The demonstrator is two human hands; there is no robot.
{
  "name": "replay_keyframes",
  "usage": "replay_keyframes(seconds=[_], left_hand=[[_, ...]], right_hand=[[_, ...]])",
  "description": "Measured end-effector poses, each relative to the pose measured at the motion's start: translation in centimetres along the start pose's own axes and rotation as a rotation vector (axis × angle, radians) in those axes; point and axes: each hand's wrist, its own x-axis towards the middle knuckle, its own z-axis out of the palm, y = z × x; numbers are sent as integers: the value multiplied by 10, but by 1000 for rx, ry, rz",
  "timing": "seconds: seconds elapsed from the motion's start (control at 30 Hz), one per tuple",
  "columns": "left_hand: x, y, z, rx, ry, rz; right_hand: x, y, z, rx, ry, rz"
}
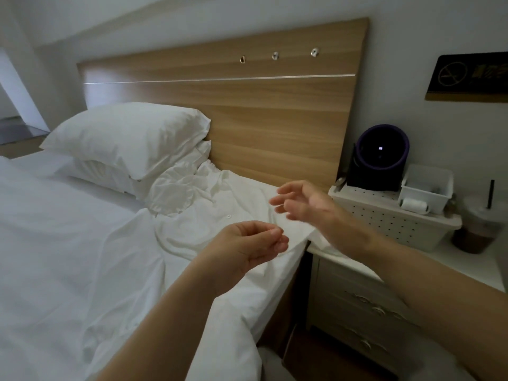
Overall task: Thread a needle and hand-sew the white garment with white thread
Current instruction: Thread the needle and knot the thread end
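The white garment (pixel 220 204), a buttoned shirt, lies crumpled on the bed beside the pillows, its hem reaching the bed's right edge. My left hand (pixel 253 243) hovers over the hem, palm up, fingers curled with the thumb against the fingertips. Nothing shows between them; a needle or thread would be too small to tell. My right hand (pixel 299 202) hangs a little higher and to the right, slightly blurred, with its fingers loosely spread and holding nothing. A white thread spool (pixel 413 205) lies on the perforated basket (pixel 384 224) on the nightstand.
Two white pillows (pixel 123 138) lean on the wooden headboard (pixel 261 111). The nightstand (pixel 357 292) carries a dark round device (pixel 382 155), a small white bin (pixel 427 185) and a lidded drink cup with a straw (pixel 478 226).
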Motion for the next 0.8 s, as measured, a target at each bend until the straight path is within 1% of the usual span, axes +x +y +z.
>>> replay_keyframes(seconds=[0.03,0.07,0.1,0.17,0.23,0.33,0.4,0.53,0.6,0.67,0.8], left_hand=[[-2,3,0,96,-26,13],[-3,6,-1,179,-46,26],[-4,8,-2,245,-63,39],[-6,13,-4,331,-88,63],[-8,16,-8,382,-79,83],[-9,16,-11,462,9,102],[-9,12,-11,474,90,127],[-6,-6,-7,344,316,245],[-6,-16,-3,290,393,284],[-6,-24,2,300,436,315],[-5,-30,13,453,479,374]], right_hand=[[3,0,1,129,-57,63],[5,1,4,203,-113,99],[6,1,8,219,-174,117],[8,1,15,178,-283,161],[8,1,18,168,-355,223],[5,-1,15,114,-387,337],[4,1,15,69,-327,387],[4,7,24,99,-69,435],[2,12,30,30,28,411],[2,16,35,-65,115,351],[5,24,40,-118,281,249]])
